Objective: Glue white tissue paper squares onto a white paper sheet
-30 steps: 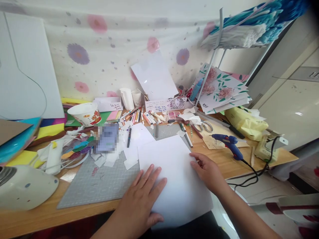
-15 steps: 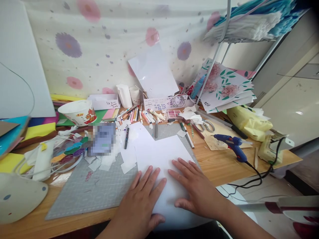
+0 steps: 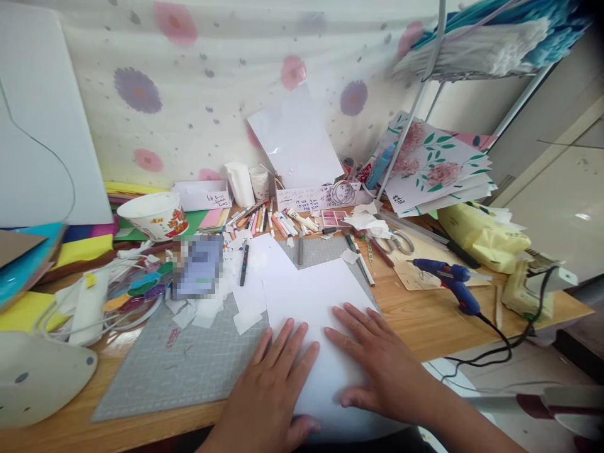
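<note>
A white sheet of paper (image 3: 311,286) lies over the front of the grey cutting mat (image 3: 189,365), its near end reaching past the table edge. My left hand (image 3: 276,380) rests flat near its left side, fingers spread. On the right part of the sheet, my right hand (image 3: 372,365) lies flat as well, with fingers apart and thumb out to the left. Neither hand grips anything. Beyond the fingertips, a second white sheet (image 3: 268,251) lies partly under the first. A black pen (image 3: 244,264) and a grey pen (image 3: 301,248) lie near it.
At the right are a blue glue gun (image 3: 448,277) with its cord, scissors (image 3: 401,242) and a yellow tissue pack (image 3: 481,236). Several markers (image 3: 278,223) lie at the back. A phone (image 3: 198,267), paper scraps (image 3: 248,319), a paper bowl (image 3: 153,216) and a white device (image 3: 42,377) stand left.
The whole view has shifted slightly, so everything appears a little further right. Both hands stay flat on the sheet in nearly the same pose.
</note>
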The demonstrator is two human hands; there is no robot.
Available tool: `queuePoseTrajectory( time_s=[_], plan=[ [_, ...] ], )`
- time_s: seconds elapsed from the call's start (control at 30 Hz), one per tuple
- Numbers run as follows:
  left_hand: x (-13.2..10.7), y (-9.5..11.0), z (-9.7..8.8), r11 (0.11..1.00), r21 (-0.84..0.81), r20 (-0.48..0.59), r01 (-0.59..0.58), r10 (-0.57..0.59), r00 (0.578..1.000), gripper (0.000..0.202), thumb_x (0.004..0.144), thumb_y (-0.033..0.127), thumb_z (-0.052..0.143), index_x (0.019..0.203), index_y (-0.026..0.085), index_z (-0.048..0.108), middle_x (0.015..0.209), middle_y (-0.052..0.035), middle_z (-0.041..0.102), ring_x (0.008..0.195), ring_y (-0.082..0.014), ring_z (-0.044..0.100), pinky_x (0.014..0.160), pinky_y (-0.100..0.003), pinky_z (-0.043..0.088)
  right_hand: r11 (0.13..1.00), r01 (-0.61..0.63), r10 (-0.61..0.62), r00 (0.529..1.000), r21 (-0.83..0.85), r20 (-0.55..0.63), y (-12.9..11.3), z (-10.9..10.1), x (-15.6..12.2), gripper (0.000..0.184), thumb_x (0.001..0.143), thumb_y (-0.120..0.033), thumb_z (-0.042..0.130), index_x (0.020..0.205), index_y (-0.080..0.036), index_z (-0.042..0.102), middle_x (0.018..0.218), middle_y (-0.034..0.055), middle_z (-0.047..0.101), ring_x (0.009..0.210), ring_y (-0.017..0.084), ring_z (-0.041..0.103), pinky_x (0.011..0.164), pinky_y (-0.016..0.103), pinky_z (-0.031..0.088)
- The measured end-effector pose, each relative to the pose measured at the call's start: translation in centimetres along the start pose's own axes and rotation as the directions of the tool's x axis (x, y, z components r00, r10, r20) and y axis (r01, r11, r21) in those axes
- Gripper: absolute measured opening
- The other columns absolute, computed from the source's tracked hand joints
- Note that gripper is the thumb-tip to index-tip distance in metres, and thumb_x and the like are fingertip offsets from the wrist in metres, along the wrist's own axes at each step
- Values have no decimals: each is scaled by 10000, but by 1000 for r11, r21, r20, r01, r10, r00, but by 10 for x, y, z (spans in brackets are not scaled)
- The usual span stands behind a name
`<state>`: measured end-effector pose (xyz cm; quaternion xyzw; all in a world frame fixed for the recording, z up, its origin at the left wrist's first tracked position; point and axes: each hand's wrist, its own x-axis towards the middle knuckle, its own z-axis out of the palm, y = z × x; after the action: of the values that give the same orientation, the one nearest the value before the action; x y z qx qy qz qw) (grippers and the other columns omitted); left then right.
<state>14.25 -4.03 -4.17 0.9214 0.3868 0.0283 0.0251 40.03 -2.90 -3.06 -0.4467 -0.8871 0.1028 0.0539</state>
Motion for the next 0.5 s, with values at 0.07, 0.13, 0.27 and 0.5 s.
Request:
queuePoseTrajectory(
  time_s=[0.07,0.13,0.27,0.5],
  plan=[
    [1,-1,1,1000,7,-3,1,-1,1000,1009,625,512,759,1459,264,248,1534,-108,190,1390,-373,195,1057,-610,306,1000,6,-6,1000,-14,-12,1,3,-1,850,732,-792,387,1453,-357,265,1542,79,198,1394,369,207,1053,647,231],
    [1,-1,2,1000,7,-7,-1,1,1000,1031,624,520,758,1467,267,222,1537,-109,180,1395,-370,182,1064,-609,293,1000,4,-4,1000,-26,-26,2,5,0,850,735,-791,384,1455,-358,259,1539,79,209,1391,369,219,1050,646,241],
    [1,-1,2,1000,-10,-14,-4,4,1000,1019,650,585,710,1473,267,200,1543,-108,167,1401,-364,166,1076,-604,270,999,-6,4,999,-42,-47,0,7,0,846,731,-791,392,1445,-350,291,1529,80,242,1381,375,245,1045,641,256],
    [-3,0,0,999,-33,-21,6,-7,1000,934,711,558,673,1470,269,212,1553,-87,152,1414,-342,132,1106,-575,220,996,-4,-3,997,-89,-80,1,13,0,830,742,-775,406,1440,-334,316,1523,92,250,1361,387,287,1028,642,284]
  ],
)
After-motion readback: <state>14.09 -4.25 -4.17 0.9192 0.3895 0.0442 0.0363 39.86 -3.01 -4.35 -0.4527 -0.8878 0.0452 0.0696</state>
